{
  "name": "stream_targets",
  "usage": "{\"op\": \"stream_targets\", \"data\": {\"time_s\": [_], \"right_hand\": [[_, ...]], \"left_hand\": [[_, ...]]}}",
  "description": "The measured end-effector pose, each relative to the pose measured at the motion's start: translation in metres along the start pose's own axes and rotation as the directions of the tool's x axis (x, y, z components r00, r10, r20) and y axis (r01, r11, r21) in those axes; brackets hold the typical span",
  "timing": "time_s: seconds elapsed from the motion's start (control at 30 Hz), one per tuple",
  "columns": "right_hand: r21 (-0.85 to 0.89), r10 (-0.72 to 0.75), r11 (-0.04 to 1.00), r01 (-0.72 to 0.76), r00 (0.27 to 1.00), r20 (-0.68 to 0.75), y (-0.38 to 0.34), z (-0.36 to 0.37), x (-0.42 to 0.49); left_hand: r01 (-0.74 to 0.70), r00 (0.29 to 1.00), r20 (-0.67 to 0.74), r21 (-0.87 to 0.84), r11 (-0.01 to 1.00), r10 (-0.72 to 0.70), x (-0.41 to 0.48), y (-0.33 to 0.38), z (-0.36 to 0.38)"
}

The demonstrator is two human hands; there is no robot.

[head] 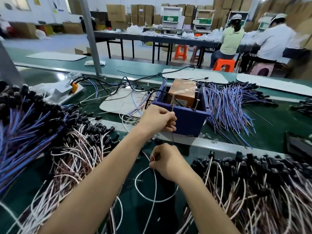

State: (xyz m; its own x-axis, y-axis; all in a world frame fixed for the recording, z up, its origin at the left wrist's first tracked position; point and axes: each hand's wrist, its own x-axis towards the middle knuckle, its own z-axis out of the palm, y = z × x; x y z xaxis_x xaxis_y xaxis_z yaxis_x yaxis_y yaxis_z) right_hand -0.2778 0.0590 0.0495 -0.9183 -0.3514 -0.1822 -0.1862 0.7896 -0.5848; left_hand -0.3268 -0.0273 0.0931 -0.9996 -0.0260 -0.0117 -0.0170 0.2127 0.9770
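1. Pinching a thin brown wire (172, 108) with curled fingers, the left hand (158, 119) sits at frame centre, right against the blue box (185, 122).
2. Just below it, the right hand (166, 160) pinches a white cable (155, 183), whose loop lies on the green desk (270, 135), lower middle.
3. Pink wire bundles (76, 157) flank both arms.

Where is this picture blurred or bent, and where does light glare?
Head view: the seated workers and the purple wire bundle at the left edge are smeared; the wide lens tilts the grey post; glare lies on the wrapped orange box; the left hand pinching a thin wire and the right hand gripping the white cable are sharp.
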Motion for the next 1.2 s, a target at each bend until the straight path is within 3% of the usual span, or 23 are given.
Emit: {"op": "stream_targets", "data": {"time_s": [0.13, 0.2, 0.3, 0.37, 0.43, 0.6, 0.77, 0.97, 1.07, 1.2], "right_hand": [[0.22, -0.035, 0.975, 0.043, 0.999, -0.041, 0.004, -0.013, -0.003], [0.412, -0.043, 0.909, 0.061, 0.998, -0.052, 0.003, -0.018, -0.003], [0.755, -0.037, 0.654, 0.045, 0.999, -0.028, 0.001, -0.023, -0.004], [0.859, -0.03, 0.51, 0.044, 0.999, -0.034, 0.0, -0.026, -0.005], [0.902, 0.009, 0.428, 0.062, 0.997, -0.073, 0.001, -0.03, -0.005], [0.982, 0.14, 0.168, 0.082, 0.984, -0.106, 0.005, -0.038, -0.004], [0.999, 0.187, 0.039, 0.027, 0.982, -0.034, 0.012, -0.046, -0.006], [0.986, 0.138, -0.151, -0.071, 0.986, 0.092, 0.018, -0.058, -0.007], [0.97, 0.138, -0.24, -0.036, 0.988, 0.071, 0.022, -0.062, -0.008], [0.958, 0.215, -0.282, 0.057, 0.977, 0.005, 0.026, -0.066, -0.009]], "left_hand": [[0.046, 0.998, -0.037, -0.008, 0.999, -0.046, 0.002, -0.002, 0.001], [0.048, 0.997, -0.062, -0.025, 0.999, -0.049, 0.004, -0.005, 0.0], [0.043, 0.995, -0.087, -0.023, 0.999, -0.045, 0.009, -0.009, -0.001], [0.027, 0.994, -0.103, 0.032, 0.999, -0.023, 0.012, -0.012, -0.001], [0.01, 0.993, -0.119, 0.069, 0.998, -0.002, 0.013, -0.013, -0.001], [-0.012, 0.991, -0.133, -0.066, 0.998, 0.003, 0.012, -0.014, 0.003], [-0.046, 0.987, -0.159, -0.045, 0.998, 0.039, 0.013, -0.016, 0.005], [-0.055, 0.984, -0.175, -0.187, 0.981, 0.022, 0.013, -0.017, 0.007], [-0.071, 0.978, -0.208, -0.206, 0.976, 0.027, 0.015, -0.019, 0.007], [-0.142, 0.972, -0.21, -0.182, 0.973, 0.103, 0.016, -0.022, 0.008]]}}
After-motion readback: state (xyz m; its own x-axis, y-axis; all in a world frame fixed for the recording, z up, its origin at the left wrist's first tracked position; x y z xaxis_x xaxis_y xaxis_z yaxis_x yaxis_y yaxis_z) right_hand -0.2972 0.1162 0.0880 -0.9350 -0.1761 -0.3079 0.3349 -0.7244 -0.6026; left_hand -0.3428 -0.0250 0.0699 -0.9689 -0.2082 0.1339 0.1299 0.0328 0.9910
